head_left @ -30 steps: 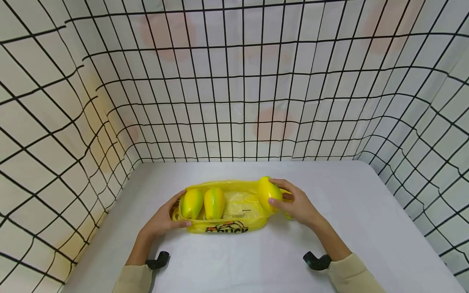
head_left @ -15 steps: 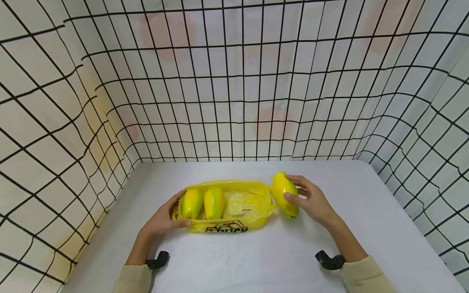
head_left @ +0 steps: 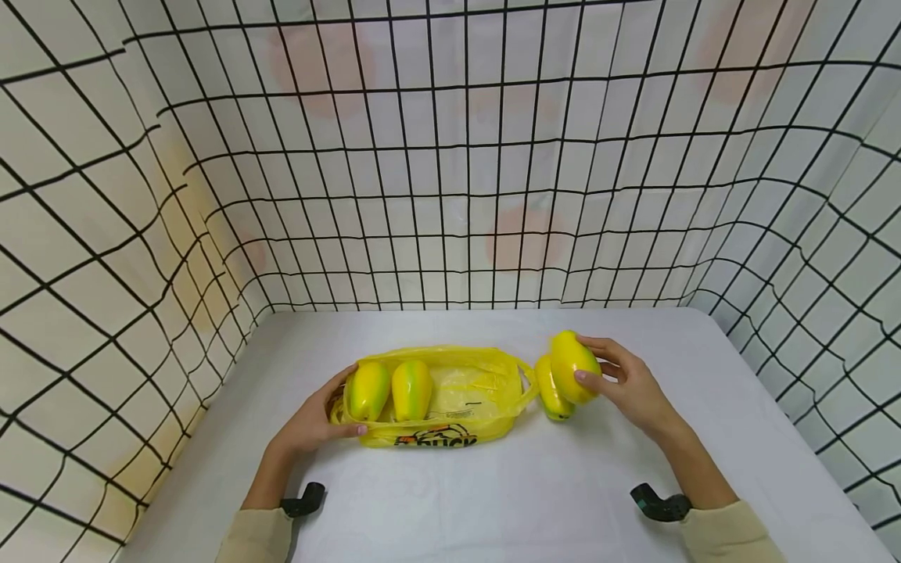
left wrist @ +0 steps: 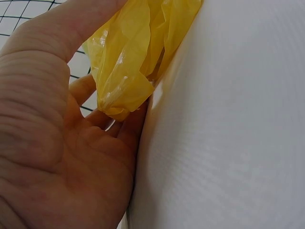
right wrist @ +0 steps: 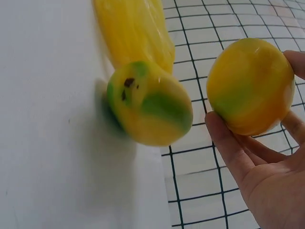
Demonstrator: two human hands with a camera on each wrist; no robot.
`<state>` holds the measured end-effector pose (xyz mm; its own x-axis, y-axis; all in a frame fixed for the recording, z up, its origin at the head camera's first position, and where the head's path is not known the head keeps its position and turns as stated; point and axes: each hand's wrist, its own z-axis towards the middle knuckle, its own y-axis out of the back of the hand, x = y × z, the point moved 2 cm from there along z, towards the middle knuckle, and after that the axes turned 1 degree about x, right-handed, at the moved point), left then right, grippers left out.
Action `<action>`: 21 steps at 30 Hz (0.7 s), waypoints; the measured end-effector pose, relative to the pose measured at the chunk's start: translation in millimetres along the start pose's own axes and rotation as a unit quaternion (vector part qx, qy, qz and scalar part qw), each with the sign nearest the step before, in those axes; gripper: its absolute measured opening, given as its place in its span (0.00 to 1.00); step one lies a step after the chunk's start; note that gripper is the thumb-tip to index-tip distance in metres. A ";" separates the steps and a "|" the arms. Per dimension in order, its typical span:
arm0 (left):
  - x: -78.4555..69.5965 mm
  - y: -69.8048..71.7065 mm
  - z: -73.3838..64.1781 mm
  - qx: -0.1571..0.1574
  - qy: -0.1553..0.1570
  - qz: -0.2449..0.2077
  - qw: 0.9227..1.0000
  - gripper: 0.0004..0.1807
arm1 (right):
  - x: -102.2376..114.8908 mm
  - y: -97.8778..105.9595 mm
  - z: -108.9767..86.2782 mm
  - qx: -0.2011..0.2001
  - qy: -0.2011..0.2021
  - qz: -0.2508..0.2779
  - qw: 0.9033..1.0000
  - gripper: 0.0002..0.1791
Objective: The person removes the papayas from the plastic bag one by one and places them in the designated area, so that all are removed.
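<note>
Grips a raised fruit, yellow and glossy, in the right hand, thumb at its four o'clock and fingers at its two o'clock. Holds it apart from a loose fruit, as seen from the right wrist. Has that loose fruit lying on the white table, at eight o'clock from the raised fruit and just beside the yellow bag; cannot tell whether touching it. Clasps the bag at its nine o'clock end in the left hand, thumb by the six o'clock rim, fingers round toward twelve. Has two more inside the open bag, both toward nine o'clock: an end fruit near the left hand and, just beside it at three o'clock, an inner fruit, each yellow with green streaks. Wears beige sleeves and a black clip at each wrist. Faces a dark wire grid at twelve o'clock.
</note>
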<state>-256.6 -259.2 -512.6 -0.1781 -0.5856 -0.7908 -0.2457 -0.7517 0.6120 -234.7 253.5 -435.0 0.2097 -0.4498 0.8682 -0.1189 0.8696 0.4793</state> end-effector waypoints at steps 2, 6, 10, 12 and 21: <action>-0.7 -0.1 0.1 0.000 0.001 0.000 1.000 0.60 | -3.5 3.9 -1.2 -0.003 -0.003 -0.001 1.000 0.31; -0.9 -0.4 0.3 0.001 0.006 0.002 1.000 0.60 | -11.0 10.3 -3.1 -0.006 -0.008 -0.005 1.000 0.32; 0.4 -0.4 -0.1 0.000 0.006 0.000 1.000 0.60 | -16.5 14.7 -4.8 -0.007 -0.013 -0.015 1.000 0.32; 1.4 -0.5 0.2 0.000 0.003 0.001 1.000 0.60 | -18.4 17.2 -6.0 -0.008 -0.018 -0.019 1.000 0.32; 3.5 -1.3 0.9 -0.001 0.008 0.010 1.000 0.60 | -30.6 24.6 -11.4 -0.007 -0.050 -0.040 0.998 0.35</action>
<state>-257.8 -260.0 -516.2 -0.1676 -0.6055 -0.7780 -0.2396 -0.7404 0.6280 -233.0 291.0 -451.2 0.1205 -0.5356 0.8359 -0.0914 0.8324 0.5465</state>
